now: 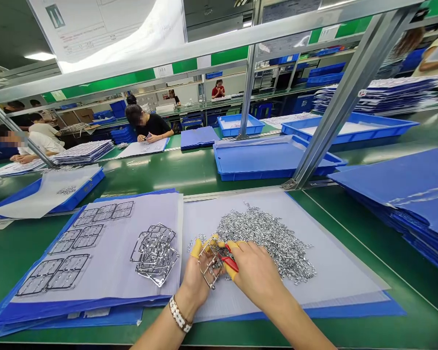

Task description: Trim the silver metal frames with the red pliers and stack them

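Observation:
My left hand (197, 272), with yellow finger covers on its tips, holds a small shiny metallic frame with thin bars (209, 267). Red-handled cutters or pliers (229, 262) are gripped in my right hand (257, 272), their tips close to the frame and mostly hidden by my fingers. Just behind both hands spreads a large pile of tiny silvery parts (263, 238) on a white sheet (336, 272). To the left, several similar frames lie in a loose stack (156, 255). Flat dark frames (69, 270) are set out in rows on the left sheet (113, 282).
Blue trays (255, 172) stand beyond a metal post (354, 92) of the bench frame. At the right is a stack of blue sheets (405, 184); another tray (91, 184) is at the left. Across the green bench a person in black (153, 126) works, with others farther off.

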A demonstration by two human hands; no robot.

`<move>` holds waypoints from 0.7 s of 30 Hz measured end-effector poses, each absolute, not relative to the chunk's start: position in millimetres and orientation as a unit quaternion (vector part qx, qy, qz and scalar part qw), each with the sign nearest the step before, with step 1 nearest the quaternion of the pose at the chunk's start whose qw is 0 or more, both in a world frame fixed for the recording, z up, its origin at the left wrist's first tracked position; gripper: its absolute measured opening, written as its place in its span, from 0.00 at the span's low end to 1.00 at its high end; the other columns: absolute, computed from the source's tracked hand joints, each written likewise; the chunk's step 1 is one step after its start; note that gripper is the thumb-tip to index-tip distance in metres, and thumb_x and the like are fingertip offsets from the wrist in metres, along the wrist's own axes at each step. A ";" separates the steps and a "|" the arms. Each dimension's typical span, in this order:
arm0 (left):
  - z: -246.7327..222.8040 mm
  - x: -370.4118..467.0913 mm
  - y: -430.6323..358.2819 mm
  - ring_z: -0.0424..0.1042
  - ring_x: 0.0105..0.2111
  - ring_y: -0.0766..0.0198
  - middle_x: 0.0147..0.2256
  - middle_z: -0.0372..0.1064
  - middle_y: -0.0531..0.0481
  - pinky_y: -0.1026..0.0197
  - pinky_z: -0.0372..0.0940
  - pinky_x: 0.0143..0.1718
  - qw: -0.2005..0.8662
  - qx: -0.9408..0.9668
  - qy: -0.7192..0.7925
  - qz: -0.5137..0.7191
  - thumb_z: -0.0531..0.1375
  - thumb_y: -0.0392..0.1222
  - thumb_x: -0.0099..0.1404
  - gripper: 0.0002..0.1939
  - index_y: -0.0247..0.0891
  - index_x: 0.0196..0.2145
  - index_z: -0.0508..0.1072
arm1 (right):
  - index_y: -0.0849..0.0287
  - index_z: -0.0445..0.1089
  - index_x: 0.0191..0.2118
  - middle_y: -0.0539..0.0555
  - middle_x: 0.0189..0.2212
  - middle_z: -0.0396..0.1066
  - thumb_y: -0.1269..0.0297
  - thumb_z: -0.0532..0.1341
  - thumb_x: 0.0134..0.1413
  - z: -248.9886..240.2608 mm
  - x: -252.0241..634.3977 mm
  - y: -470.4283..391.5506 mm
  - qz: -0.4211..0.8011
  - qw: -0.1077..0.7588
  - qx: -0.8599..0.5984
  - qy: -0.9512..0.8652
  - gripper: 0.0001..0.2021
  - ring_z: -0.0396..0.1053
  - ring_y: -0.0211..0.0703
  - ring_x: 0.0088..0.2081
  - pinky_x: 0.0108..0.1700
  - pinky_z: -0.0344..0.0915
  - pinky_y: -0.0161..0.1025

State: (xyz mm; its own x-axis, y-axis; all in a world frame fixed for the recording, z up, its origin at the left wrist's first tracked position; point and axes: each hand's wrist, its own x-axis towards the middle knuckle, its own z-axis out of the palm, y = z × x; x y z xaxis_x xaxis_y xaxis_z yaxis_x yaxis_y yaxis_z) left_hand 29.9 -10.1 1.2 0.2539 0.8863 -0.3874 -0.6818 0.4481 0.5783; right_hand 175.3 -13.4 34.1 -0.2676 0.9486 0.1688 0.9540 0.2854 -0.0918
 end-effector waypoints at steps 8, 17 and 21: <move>3.2 30.9 -9.8 0.68 0.42 0.59 0.46 0.71 0.44 0.62 0.65 0.34 0.765 0.165 0.361 0.507 0.53 0.55 0.65 0.23 0.37 0.48 0.73 | 0.56 0.69 0.47 0.56 0.39 0.74 0.62 0.60 0.54 29.6 176.1 -12.3 -0.001 0.093 -0.595 -0.798 0.14 0.68 0.50 0.42 0.41 0.58 0.44; -1.1 31.0 -10.3 0.68 0.42 0.59 0.47 0.70 0.43 0.60 0.67 0.36 0.746 0.179 0.384 0.514 0.53 0.55 0.64 0.23 0.37 0.47 0.74 | 0.57 0.71 0.43 0.56 0.36 0.74 0.65 0.60 0.53 35.8 172.2 -13.0 0.007 0.069 -0.599 -0.798 0.11 0.70 0.49 0.39 0.39 0.59 0.43; 0.2 31.4 -10.6 0.68 0.42 0.59 0.47 0.70 0.43 0.60 0.67 0.36 0.748 0.181 0.378 0.514 0.53 0.55 0.64 0.23 0.37 0.47 0.74 | 0.57 0.70 0.45 0.56 0.36 0.74 0.65 0.61 0.54 38.6 170.8 -15.8 -0.010 0.070 -0.605 -0.793 0.12 0.69 0.50 0.40 0.40 0.59 0.43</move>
